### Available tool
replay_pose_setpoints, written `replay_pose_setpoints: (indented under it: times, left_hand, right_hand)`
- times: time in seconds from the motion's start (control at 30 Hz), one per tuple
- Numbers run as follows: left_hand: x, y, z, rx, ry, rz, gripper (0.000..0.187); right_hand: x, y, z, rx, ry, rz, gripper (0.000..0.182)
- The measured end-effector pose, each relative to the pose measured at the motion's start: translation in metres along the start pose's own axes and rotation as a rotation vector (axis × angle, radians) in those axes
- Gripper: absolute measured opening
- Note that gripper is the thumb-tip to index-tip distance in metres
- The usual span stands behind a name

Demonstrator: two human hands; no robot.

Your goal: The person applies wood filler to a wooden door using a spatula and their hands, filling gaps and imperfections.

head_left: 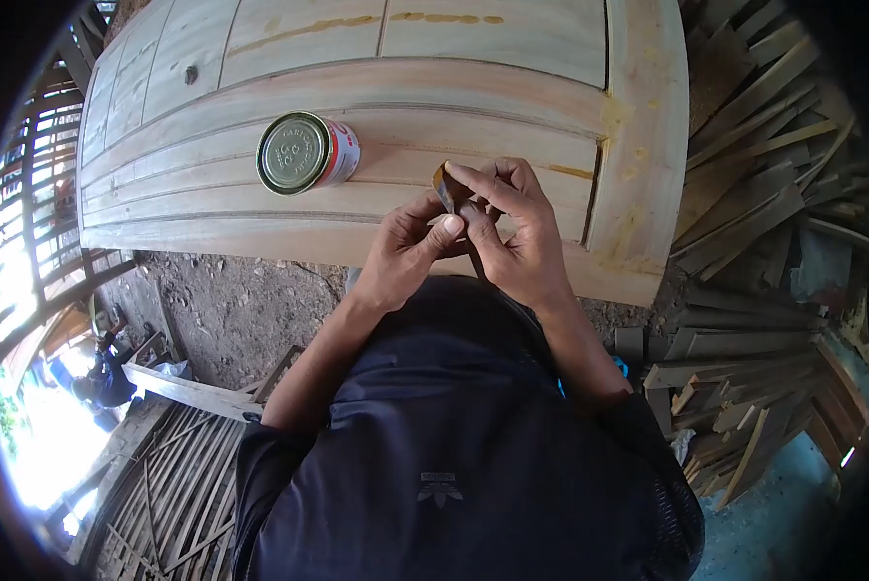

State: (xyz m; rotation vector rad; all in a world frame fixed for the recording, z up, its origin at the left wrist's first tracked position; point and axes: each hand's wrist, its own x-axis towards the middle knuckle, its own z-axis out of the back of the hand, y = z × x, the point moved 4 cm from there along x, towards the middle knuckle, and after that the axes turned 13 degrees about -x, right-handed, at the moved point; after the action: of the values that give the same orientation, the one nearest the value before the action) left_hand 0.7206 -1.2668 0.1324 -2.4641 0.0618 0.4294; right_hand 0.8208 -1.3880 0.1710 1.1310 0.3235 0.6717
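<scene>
My left hand [413, 245] and my right hand [514, 218] are close together in front of my chest, over the near edge of a wooden door [493, 85]. Between their fingers is a putty knife [445, 190], its thin blade pointing up with yellowish-brown filler on it. The fingers of both hands are closed on it. A dark strip below the right hand may be its handle, mostly hidden. To the left of my hands a can [301, 153] with a metal end and a red and white label stands on the door.
Streaks of brown filler [309, 35] mark the door's grooves and joints. Wood offcuts [759, 184] are heaped on the right, with stacked boards [744, 373] lower down. Thin strips [173, 494] lie at lower left. Another person [105, 378] is at the far left.
</scene>
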Motion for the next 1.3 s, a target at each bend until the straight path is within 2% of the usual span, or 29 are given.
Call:
replay_pose_setpoints:
  times: [0.07, 0.17, 0.23, 0.27, 0.37, 0.43, 0.5, 0.53, 0.57, 0.63, 0.87, 1.1, 1.17, 1.2, 1.27, 1.3]
  left_hand:
    - [0.001, -0.001, -0.003, -0.003, -0.018, 0.014, 0.037]
    - [0.003, 0.001, 0.000, 0.007, -0.041, 0.029, 0.037]
    - [0.003, 0.001, 0.001, 0.019, -0.049, 0.027, 0.037]
    - [0.004, 0.000, 0.001, 0.040, -0.089, 0.023, 0.038]
    - [0.002, 0.002, 0.007, 0.064, -0.158, 0.028, 0.041]
    - [0.000, 0.003, 0.009, 0.058, -0.180, 0.047, 0.043]
    - [-0.003, 0.000, 0.013, 0.083, -0.255, 0.021, 0.046]
    - [-0.005, 0.002, 0.020, 0.091, -0.263, 0.002, 0.049]
    - [-0.006, 0.003, 0.024, 0.077, -0.260, 0.008, 0.049]
    - [-0.010, 0.000, 0.031, 0.115, -0.330, -0.021, 0.047]
    - [-0.008, -0.002, 0.025, 0.112, -0.339, -0.022, 0.047]
    - [-0.010, -0.001, 0.030, 0.111, -0.361, -0.031, 0.048]
    - [-0.010, 0.000, 0.029, 0.111, -0.359, -0.033, 0.048]
    - [-0.010, 0.000, 0.029, 0.111, -0.360, -0.032, 0.048]
    - [-0.010, -0.001, 0.029, 0.113, -0.359, -0.032, 0.048]
    - [-0.010, -0.001, 0.029, 0.114, -0.359, -0.032, 0.048]
  right_hand:
    - [0.000, -0.003, -0.001, 0.007, 0.007, -0.001, 0.048]
    - [-0.001, -0.005, -0.001, -0.014, -0.007, 0.117, 0.044]
    - [-0.003, -0.015, -0.006, 0.537, 0.116, -0.229, 0.040]
    - [-0.003, -0.016, -0.005, 0.536, 0.118, -0.228, 0.040]
    - [-0.008, -0.032, -0.003, 0.903, 0.156, -0.503, 0.039]
    - [-0.009, -0.043, 0.005, 0.871, 0.111, -0.512, 0.039]
    - [-0.013, -0.064, 0.027, 0.728, 0.006, -0.503, 0.039]
    - [-0.014, -0.076, 0.040, 0.509, -0.072, -0.478, 0.040]
    - [-0.017, -0.088, 0.050, 0.496, -0.073, -0.486, 0.040]
    - [-0.025, -0.116, 0.071, 0.169, -0.101, -0.582, 0.040]
    - [-0.041, -0.152, 0.057, 0.144, 0.011, -0.716, 0.056]
    - [-0.044, -0.158, 0.052, 0.024, 0.021, -0.643, 0.057]
    - [-0.044, -0.157, 0.053, -0.180, 0.024, -0.615, 0.056]
    - [-0.041, -0.148, 0.052, -0.180, 0.025, -0.615, 0.056]
    - [-0.032, -0.115, 0.053, -0.775, 0.120, -0.544, 0.061]
    - [-0.031, -0.111, 0.047, -0.774, 0.120, -0.545, 0.061]
